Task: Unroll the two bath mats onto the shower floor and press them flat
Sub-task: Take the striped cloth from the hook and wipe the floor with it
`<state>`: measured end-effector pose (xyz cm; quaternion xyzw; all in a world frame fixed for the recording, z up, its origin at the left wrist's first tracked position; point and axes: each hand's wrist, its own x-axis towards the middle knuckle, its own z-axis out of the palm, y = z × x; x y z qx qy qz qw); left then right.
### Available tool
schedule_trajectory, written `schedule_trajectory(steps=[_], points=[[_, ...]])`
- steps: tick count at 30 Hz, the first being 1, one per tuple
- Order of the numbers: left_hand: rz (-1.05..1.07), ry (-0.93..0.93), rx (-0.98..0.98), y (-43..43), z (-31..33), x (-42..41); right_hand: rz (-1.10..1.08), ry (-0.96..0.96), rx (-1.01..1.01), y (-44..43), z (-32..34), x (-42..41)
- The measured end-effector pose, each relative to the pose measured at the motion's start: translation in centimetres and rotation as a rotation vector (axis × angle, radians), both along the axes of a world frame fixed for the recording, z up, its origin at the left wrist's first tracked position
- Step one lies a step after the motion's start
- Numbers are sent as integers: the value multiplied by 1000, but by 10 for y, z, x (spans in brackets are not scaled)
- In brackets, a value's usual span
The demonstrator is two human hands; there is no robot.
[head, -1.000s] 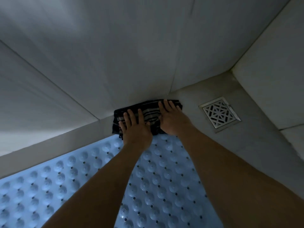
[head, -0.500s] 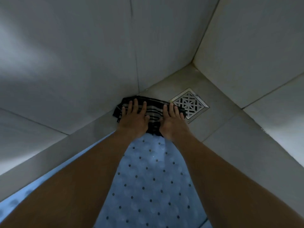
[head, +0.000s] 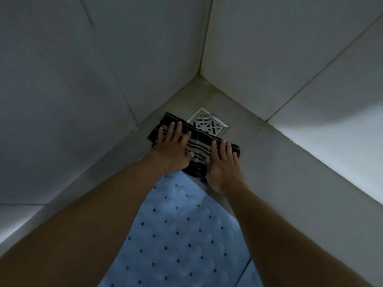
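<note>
Striped mat (head: 199,149) under both palms at the shower corner: pressing step in hand.

Blue mat (head: 182,235) lies unrolled on the floor (head: 279,183), its far end meeting the striped mat, which sits between the left wall (head: 83,79) and the drain (head: 208,124), one edge overlapping the grate. Left hand (head: 173,149) and right hand (head: 222,166) rest flat on the cloth, each grip open, fingers spread, holding nothing. The striped mat looks bunched and short, so it is judged not yet fully spread. Next move calls for an outward sweep of both palms, keeping the cloth clear of the drain.
</note>
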<state>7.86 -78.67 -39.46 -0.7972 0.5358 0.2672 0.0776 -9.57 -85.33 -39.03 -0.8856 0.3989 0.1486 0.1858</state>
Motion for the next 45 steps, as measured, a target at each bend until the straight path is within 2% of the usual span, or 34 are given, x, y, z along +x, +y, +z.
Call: schedule_trajectory(steps=[5,11,16,20,28,34,39,45], points=[[-45,-15,-43,-6,-6,-9,-119,15,54,-4,12,-11],[-5,8,-94,-7,-13,-7,-348,-69,74,6,7,13],[-14,-5,-91,-8,-16,-4,-342,-3,80,4,5,18],[-24,-21,-103,-8,-20,-6,-357,-24,75,5,7,16],[88,-118,-39,-11,-18,-20,-247,-111,-33,6,-12,-2],[197,-229,26,-20,-8,-76,-67,-84,-46,-33,-14,-40],[399,-193,-83,-38,-15,-140,181,-42,-57,-90,-12,-82],[660,-160,-182,-49,-18,-183,433,-29,-68,-134,-15,-89]])
